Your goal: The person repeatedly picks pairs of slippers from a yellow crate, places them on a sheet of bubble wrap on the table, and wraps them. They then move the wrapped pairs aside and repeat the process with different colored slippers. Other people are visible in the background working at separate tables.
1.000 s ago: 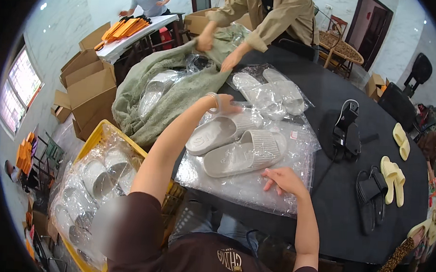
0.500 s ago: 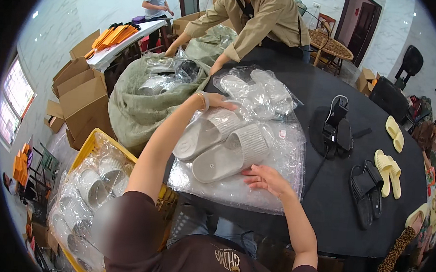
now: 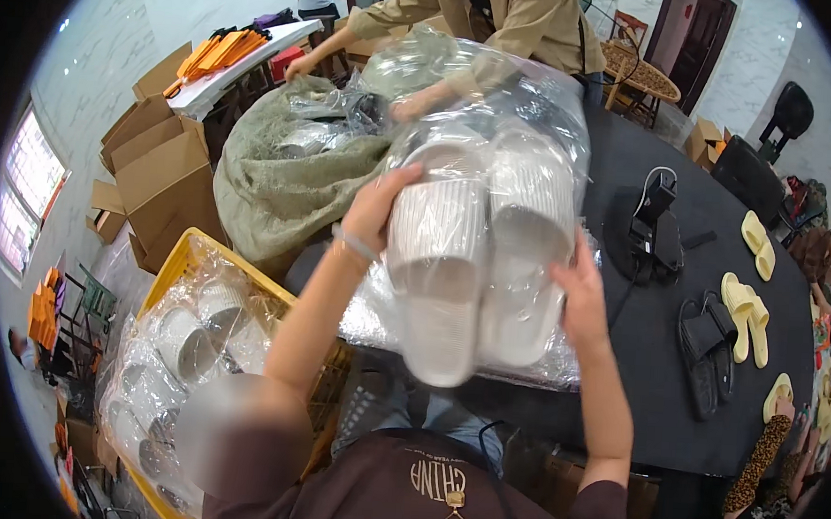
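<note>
A pair of pale grey slippers point(image 3: 438, 228) is lifted over the near edge of the black table, soles down and side by side. Clear plastic bag film point(image 3: 548, 97) surrounds their upper ends; whether it covers the heels I cannot tell. My left hand point(image 3: 377, 206) grips the left slipper's outer side, and its wrist wears a pale band. Along the outer side of the right slipper, my right hand point(image 3: 581, 294) is closed on the pair. Beneath lies a stack of flat clear plastic bags point(image 3: 368, 309), partly hidden by the slippers.
A green woven sack point(image 3: 259, 190) of bagged slippers stands far left, where a co-worker point(image 3: 531, 26) reaches. A yellow crate point(image 3: 179, 258) holds more bagged slippers. On the table point(image 3: 615, 392) are a black device point(image 3: 657, 225), black slippers point(image 3: 702, 354) and yellow slippers point(image 3: 743, 319).
The pair of slippers has come up off the bag stack and turned upright in view, with film around it. Both hands have closed on its sides. The co-worker's arm has shifted over the sack.
</note>
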A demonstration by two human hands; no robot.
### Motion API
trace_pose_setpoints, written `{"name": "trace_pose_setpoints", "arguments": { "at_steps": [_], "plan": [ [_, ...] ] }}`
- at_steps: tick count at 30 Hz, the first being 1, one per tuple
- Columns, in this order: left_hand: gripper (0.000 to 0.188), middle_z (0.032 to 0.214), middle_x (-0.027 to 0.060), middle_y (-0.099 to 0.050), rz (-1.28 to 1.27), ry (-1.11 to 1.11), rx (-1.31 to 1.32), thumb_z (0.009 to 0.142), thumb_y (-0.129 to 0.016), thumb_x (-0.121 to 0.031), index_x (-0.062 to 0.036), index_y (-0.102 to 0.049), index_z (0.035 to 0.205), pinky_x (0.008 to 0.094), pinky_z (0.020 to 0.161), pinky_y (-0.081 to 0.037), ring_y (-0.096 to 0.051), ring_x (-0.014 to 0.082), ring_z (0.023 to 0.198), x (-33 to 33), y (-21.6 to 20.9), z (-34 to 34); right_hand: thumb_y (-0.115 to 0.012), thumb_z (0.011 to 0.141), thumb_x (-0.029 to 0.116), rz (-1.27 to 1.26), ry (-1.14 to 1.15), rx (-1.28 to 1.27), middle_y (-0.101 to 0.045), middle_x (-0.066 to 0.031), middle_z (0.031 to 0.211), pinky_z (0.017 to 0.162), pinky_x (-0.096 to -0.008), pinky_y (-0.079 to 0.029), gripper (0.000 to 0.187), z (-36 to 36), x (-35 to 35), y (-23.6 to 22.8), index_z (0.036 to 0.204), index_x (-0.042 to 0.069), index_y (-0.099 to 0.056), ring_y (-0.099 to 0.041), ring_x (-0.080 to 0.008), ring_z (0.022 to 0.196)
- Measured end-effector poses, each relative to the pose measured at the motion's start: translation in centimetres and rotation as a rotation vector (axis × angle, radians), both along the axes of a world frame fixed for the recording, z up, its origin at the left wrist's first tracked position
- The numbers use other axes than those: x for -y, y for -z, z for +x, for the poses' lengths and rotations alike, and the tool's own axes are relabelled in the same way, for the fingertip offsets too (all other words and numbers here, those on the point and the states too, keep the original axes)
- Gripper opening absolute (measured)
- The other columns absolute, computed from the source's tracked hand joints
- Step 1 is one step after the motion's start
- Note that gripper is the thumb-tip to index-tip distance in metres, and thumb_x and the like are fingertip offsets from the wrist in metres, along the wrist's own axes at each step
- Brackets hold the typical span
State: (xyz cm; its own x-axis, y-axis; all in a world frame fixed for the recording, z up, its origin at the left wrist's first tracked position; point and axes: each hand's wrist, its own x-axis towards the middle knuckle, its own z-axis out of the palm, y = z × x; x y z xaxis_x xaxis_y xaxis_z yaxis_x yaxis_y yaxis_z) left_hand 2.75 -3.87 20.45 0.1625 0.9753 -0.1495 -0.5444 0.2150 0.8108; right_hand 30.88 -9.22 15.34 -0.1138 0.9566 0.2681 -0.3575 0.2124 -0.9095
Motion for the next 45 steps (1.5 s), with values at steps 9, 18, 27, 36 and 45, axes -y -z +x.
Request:
{"name": "trace_pose_setpoints", "arguments": {
  "at_steps": [9,18,27,36,45],
  "plan": [
    [0.043,0.124,0.0109,-0.055,-0.047,-0.425,0.378,0.098,-0.047,-0.035,-0.0038,-0.046,0.127,0.0375,0.098,-0.044,-0.055,0.0221,0.112,11.5,8.2,7.5,-0.062,0.089,0.020,0.176,-0.097,0.946,-0.067,-0.0098,0.107,0.078,-0.0279,-0.048,0.039,0.9,-12.9,-4.5,0.124,0.003,-0.058,-0.061,-0.0133,0.091],
    [0.034,0.130,0.0150,-0.047,-0.159,-0.057,0.119,0.095,-0.049,-0.010,0.0025,-0.044,0.127,0.0380,0.104,-0.037,-0.047,0.0299,0.123,19.5,7.9,1.4,-0.064,0.082,0.018,0.227,0.047,1.460,-0.063,-0.0138,0.104,0.086,-0.0405,-0.046,0.024,4.3,-3.9,-1.8,0.103,0.007,-0.066,-0.059,-0.0347,0.098],
    [0.042,0.118,0.0156,-0.054,0.342,-0.927,-1.308,0.094,-0.054,-0.013,0.0046,-0.043,0.130,0.0306,0.087,-0.043,-0.056,0.0202,0.101,13.7,9.6,-6.6,-0.070,0.076,0.023,0.451,-0.057,1.488,-0.036,-0.0156,0.146,0.110,-0.0427,-0.028,0.067,5.5,-2.2,4.3,0.135,0.007,-0.044,-0.033,-0.0344,0.135],
    [0.024,0.078,0.0067,-0.065,0.113,-0.565,-0.876,0.092,-0.056,-0.008,0.0040,-0.057,0.113,0.0233,0.055,-0.048,-0.059,0.0093,0.061,10.9,11.6,-9.1,-0.063,0.077,0.015,0.288,-0.287,1.351,-0.055,-0.0177,0.126,0.110,-0.0417,-0.029,0.044,-2.6,-9.7,7.0,0.120,0.005,-0.057,-0.046,-0.0325,0.124],
    [0.046,0.080,0.0082,-0.065,0.224,-0.483,-0.660,0.092,-0.053,-0.003,-0.0010,-0.041,0.136,0.0219,0.056,-0.051,-0.063,0.0113,0.066,14.2,9.1,-6.7,-0.065,0.075,0.011,0.219,0.137,1.067,-0.064,-0.0160,0.087,0.077,-0.0355,-0.046,0.020,1.1,-4.0,-2.9,0.090,-0.002,-0.064,-0.061,-0.0295,0.085]
  ]
}}
